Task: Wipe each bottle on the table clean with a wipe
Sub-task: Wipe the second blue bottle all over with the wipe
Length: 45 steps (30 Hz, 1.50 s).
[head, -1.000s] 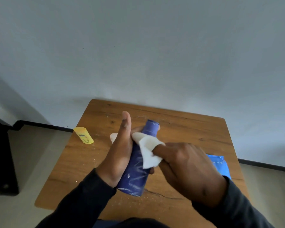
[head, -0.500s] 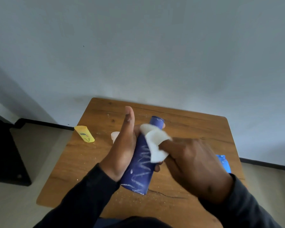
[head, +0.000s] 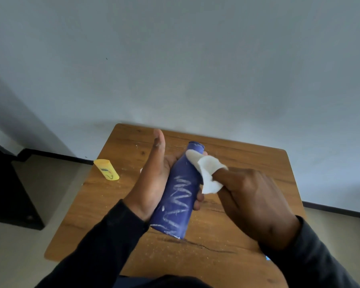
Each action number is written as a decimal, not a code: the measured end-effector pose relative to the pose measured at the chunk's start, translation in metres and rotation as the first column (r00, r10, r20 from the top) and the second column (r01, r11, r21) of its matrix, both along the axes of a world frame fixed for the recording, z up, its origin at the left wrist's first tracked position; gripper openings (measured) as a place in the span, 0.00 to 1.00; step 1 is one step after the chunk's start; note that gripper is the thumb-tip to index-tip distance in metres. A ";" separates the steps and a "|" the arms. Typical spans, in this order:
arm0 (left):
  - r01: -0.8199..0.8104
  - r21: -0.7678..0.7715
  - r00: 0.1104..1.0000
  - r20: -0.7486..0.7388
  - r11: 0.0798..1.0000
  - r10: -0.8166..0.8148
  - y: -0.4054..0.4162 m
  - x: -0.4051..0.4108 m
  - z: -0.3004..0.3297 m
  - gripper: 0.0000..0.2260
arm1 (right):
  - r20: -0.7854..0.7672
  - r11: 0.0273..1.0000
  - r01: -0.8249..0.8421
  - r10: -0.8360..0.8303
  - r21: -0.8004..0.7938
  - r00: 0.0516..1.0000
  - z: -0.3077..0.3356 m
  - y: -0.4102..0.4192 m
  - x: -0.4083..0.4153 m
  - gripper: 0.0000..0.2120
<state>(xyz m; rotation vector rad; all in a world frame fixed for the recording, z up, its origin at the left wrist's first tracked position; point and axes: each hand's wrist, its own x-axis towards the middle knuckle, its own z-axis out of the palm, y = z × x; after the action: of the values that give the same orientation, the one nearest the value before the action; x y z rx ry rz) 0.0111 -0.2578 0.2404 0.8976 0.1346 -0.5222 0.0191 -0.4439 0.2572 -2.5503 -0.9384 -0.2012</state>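
A dark blue bottle (head: 180, 196) streaked with white scribble marks is held tilted above the wooden table (head: 247, 163), neck pointing away from me. My left hand (head: 152, 181) cradles it from the left, fingers curled under it and thumb raised straight. My right hand (head: 252, 196) pinches a white wipe (head: 206, 171) and presses it against the bottle's neck and shoulder. A small yellow bottle (head: 106, 169) lies on its side at the table's left edge.
White crumbs and dust are scattered over the tabletop. A bit of a blue packet (head: 267, 257) peeks out under my right forearm. A dark cabinet (head: 6, 190) stands on the floor at the left, and a pale wall rises behind the table.
The wipe has slid from the bottle's middle up to its neck, baring the white streaks on the body. My right arm now hides most of the blue packet.
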 end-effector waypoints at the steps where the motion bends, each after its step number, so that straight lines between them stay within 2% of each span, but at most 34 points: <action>1: -0.014 0.011 1.000 0.003 1.000 0.014 0.001 0.001 0.000 0.48 | -0.003 1.000 -0.007 0.007 0.002 1.000 0.000 0.000 0.000 0.05; 5: -0.075 0.071 0.997 0.005 0.995 0.075 0.001 0.005 -0.002 0.47 | -0.055 0.992 -0.128 0.127 -0.002 0.990 -0.002 0.010 -0.009 0.07; 9: -0.071 0.004 0.997 0.016 0.998 0.070 0.005 0.005 -0.001 0.48 | -0.006 1.000 -0.003 0.003 -0.002 1.000 0.001 0.001 0.006 0.05; 14: -0.109 0.041 0.994 0.008 0.993 0.108 0.012 0.009 -0.005 0.48 | -0.092 0.983 -0.184 0.186 0.027 0.978 -0.003 0.012 -0.017 0.11; 17: -0.106 0.042 0.994 0.002 0.994 0.106 0.010 0.007 -0.005 0.48 | -0.057 0.995 -0.097 0.098 0.021 0.994 -0.002 0.009 -0.010 0.06; 19: -0.115 0.022 0.993 -0.003 0.993 0.115 0.009 0.007 -0.003 0.48 | -0.047 0.999 -0.037 0.038 0.022 0.998 -0.001 0.004 -0.005 0.06; 24: -0.155 0.001 0.988 0.017 0.988 0.155 0.005 0.008 -0.005 0.47 | -0.118 0.986 -0.153 0.160 0.069 0.980 -0.006 0.010 -0.023 0.07; 29: -0.184 0.057 0.983 0.028 0.981 0.183 0.003 0.007 -0.002 0.45 | -0.027 1.000 0.000 0.001 0.021 1.000 -0.001 0.004 -0.007 0.04; 35: -0.240 0.008 0.970 0.040 0.971 0.239 -0.001 0.007 -0.005 0.45 | -0.126 0.990 -0.136 0.138 0.023 0.982 -0.006 0.014 -0.025 0.12; 38: -0.236 0.063 0.972 0.018 0.970 0.236 -0.002 0.007 -0.004 0.45 | -0.022 1.000 -0.019 0.018 -0.007 1.000 -0.001 0.014 -0.010 0.07; 40: -0.247 0.096 0.969 0.026 0.964 0.246 0.000 0.008 -0.001 0.44 | -0.017 1.000 0.021 -0.021 -0.004 1.000 0.002 0.012 -0.006 0.06; 45: -0.310 0.035 0.951 0.030 0.950 0.309 -0.005 0.010 0.003 0.44 | -0.078 0.990 -0.131 0.127 -0.046 0.989 0.001 0.019 -0.023 0.09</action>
<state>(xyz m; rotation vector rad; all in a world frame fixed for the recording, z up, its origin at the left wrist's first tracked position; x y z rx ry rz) 0.0207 -0.2627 0.2430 0.9001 0.2604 -0.2162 -0.0044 -0.4249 0.2578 -2.5125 -1.0873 -0.0437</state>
